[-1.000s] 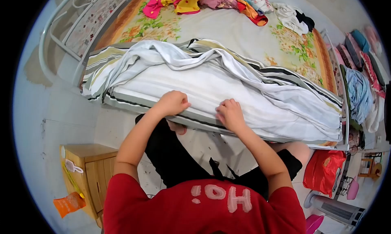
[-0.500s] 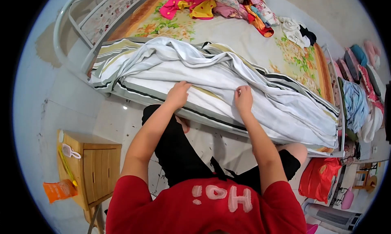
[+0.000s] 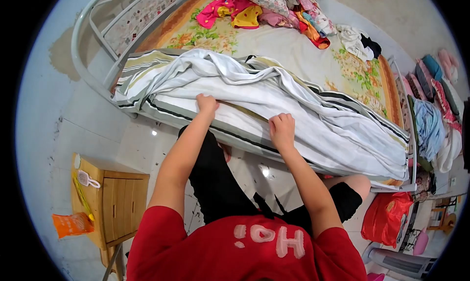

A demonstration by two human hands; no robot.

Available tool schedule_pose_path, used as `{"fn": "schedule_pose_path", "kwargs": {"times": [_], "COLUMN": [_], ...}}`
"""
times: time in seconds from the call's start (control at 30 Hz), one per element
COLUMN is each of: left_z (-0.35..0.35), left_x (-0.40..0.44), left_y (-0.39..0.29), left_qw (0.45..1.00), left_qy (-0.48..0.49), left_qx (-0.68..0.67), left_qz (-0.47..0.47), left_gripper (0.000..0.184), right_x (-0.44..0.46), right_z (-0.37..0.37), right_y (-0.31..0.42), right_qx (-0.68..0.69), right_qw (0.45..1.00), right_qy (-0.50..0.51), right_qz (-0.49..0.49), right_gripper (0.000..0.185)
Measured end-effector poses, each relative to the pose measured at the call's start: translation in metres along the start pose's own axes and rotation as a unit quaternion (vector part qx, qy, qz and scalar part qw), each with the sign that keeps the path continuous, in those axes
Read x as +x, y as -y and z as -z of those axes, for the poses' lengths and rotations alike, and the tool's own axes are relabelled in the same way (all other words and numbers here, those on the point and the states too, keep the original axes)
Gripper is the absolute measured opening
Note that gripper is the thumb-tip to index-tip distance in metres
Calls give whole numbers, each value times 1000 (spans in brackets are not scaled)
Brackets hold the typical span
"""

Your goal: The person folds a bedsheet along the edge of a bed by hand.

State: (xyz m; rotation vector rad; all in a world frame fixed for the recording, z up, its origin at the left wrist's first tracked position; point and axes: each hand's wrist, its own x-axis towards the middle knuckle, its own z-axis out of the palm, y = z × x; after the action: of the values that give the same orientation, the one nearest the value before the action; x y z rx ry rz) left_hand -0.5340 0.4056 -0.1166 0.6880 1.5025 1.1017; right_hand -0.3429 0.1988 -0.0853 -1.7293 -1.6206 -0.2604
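Note:
A long white duvet cover (image 3: 352,139) with grey, olive and black stripes lies bunched in folds along the near side of the bed. My left hand (image 3: 208,103) is closed on its cloth left of the middle, fingers pinched together. To the right, my right hand (image 3: 282,131) is curled into a fist on the same cover, fingertips partly hidden. Between the two hands the fabric edge is raised, and a narrow dark gap with an olive strip shows beneath it.
A floral bed mat (image 3: 205,36) lies under the cover, with heaped colourful clothes (image 3: 279,12) at the back. White metal rails (image 3: 81,51) bound the bed. A wooden cabinet (image 3: 122,202) stands lower left, a red bag (image 3: 387,217) lower right. Folded clothes (image 3: 428,124) are piled at right.
Both hands have moved a little left along the cover. My right hand has closed from a looser curl, and the cloth edge between the hands is lifted more.

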Motion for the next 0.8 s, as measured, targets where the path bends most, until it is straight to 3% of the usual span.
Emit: {"fn": "schedule_pose_path", "kwargs": {"times": [0.03,0.1,0.17,0.23,0.27,0.33,0.43,0.5,0.53,0.6,0.67,0.8], "left_z": [2,14,19,21,21,21,29,33,37,41,45,53], "left_x": [11,39,40,32,30,26,33,29,28,15,12,8], "left_y": [0,-5,-14,-22,-23,-24,-16,-20,-23,-33,-35,-38], "left_qw": [1000,984,979,992,992,986,983,983,981,979,972,970], "left_qy": [0,27,-4,-76,-75,-132,-142,-127,-112,-104,-80,-93], "left_qx": [-2,-127,-135,-67,-69,-100,-103,-115,-125,-106,-75,-67], "left_qz": [0,122,150,74,73,-25,-52,-72,-92,-140,-207,-214], "left_gripper": [39,28,18,14,14,15,15,16,17,16,15,13], "right_x": [-1,-4,-7,-6,-1,6,10,9,8,13,15,10], "right_z": [5,12,8,4,1,-5,-11,-13,-14,2,14,21], "right_y": [1,3,1,0,0,2,4,1,1,14,23,32], "right_qx": [-1,8,22,36,40,44,29,46,48,80,81,69], "right_qw": [1000,999,998,998,999,999,1000,993,993,997,997,997], "right_qy": [0,14,28,39,22,5,-2,105,107,22,7,-13], "right_qz": [2,41,43,44,15,-13,-7,16,18,-8,1,37], "right_gripper": [6,10,10,11,12,14,13,10,10,7,6,6]}}
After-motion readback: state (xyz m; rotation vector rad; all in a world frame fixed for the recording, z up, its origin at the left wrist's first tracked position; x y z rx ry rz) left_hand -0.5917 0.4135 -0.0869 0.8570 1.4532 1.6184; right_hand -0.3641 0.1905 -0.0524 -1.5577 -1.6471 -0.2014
